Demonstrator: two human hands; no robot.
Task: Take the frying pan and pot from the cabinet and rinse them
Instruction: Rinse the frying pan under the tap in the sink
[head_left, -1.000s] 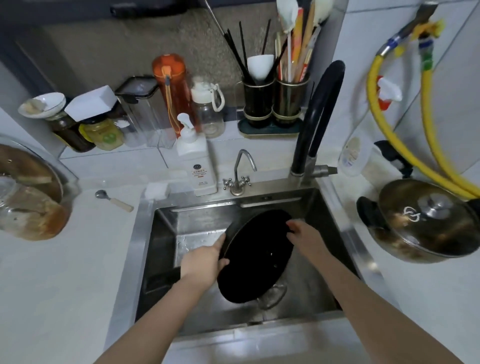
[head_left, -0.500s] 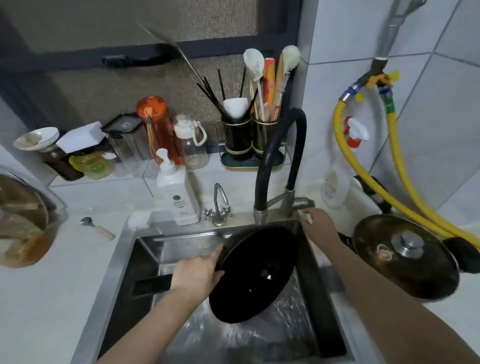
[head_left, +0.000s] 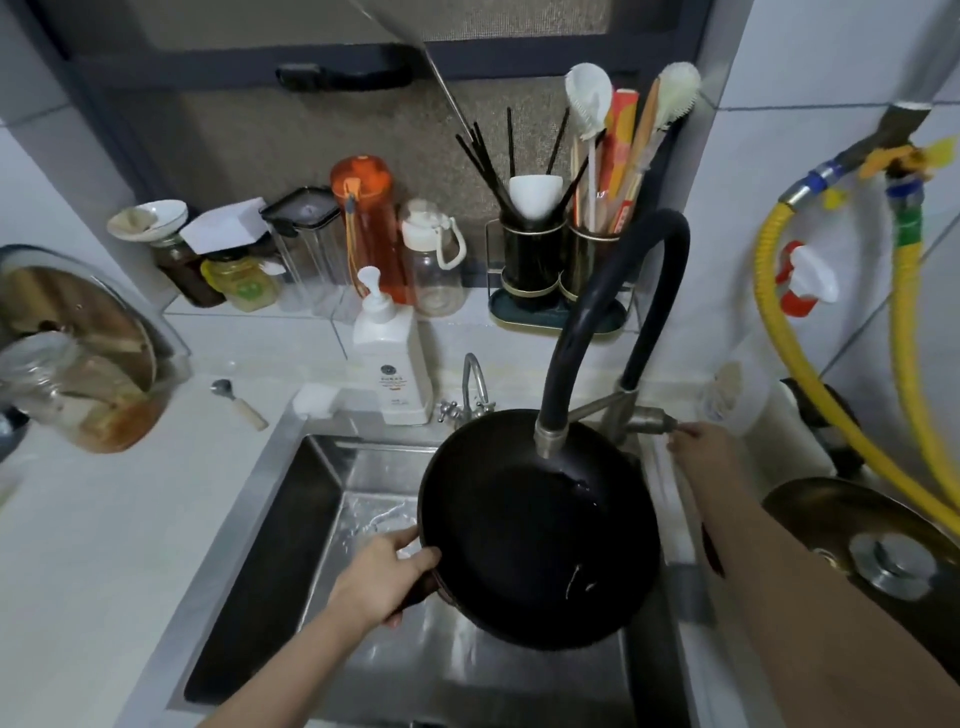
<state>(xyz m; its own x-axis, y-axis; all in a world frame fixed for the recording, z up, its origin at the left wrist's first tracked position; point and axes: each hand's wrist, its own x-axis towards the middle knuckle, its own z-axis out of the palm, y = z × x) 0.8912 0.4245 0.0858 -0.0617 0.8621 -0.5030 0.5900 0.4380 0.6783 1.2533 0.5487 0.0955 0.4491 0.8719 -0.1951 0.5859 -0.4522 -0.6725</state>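
Observation:
The black frying pan (head_left: 535, 530) hangs over the steel sink (head_left: 270, 519), its inside facing up under the spout of the black hose faucet (head_left: 561, 364). A few drops of water lie in the pan. My left hand (head_left: 384, 577) grips the pan at its left rim, where the handle starts. My right hand (head_left: 696, 447) rests on the faucet lever (head_left: 649, 418) at the sink's right edge. The pot (head_left: 872, 545), steel with its lid on, stands on the counter at the far right.
A soap dispenser (head_left: 389, 358) and a small tap (head_left: 472, 384) stand behind the sink. Bottles, jars and two utensil holders (head_left: 561, 265) line the back ledge. A glass bowl (head_left: 78, 374) with a lid sits at left, a yellow hose (head_left: 810, 364) at right.
My right hand left the pan's rim and went to the faucet lever. My left hand raised the pan and levelled it under the spout.

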